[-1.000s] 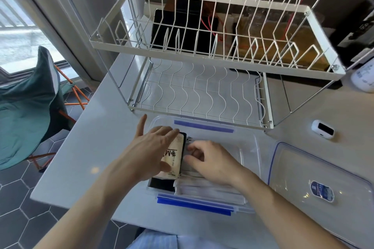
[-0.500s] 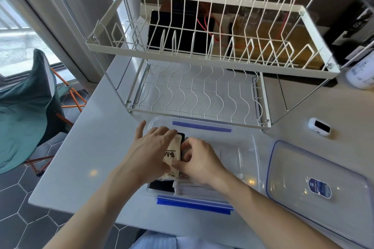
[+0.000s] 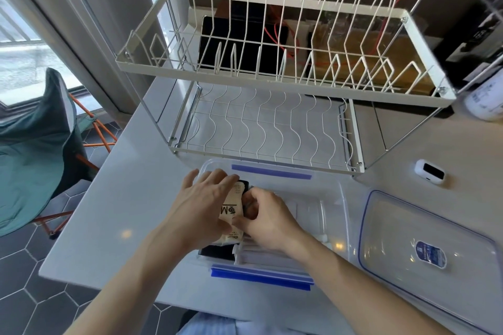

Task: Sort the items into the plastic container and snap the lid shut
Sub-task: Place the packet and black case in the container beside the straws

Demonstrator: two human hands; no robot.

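Beige packet (image 3: 233, 208) half hidden, hands (image 3: 202, 207) covering

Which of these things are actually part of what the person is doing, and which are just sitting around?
Part of the job:
plastic container
lid, lying off to the right
beige packet, held by both hands
left hand
right hand

Just lying about:
dish rack
small white gadget
white jar
green folding chair

clear container (image 3: 332, 198), blue clips; beige packet (image 3: 231, 207), black print; white rack (image 3: 272, 81)
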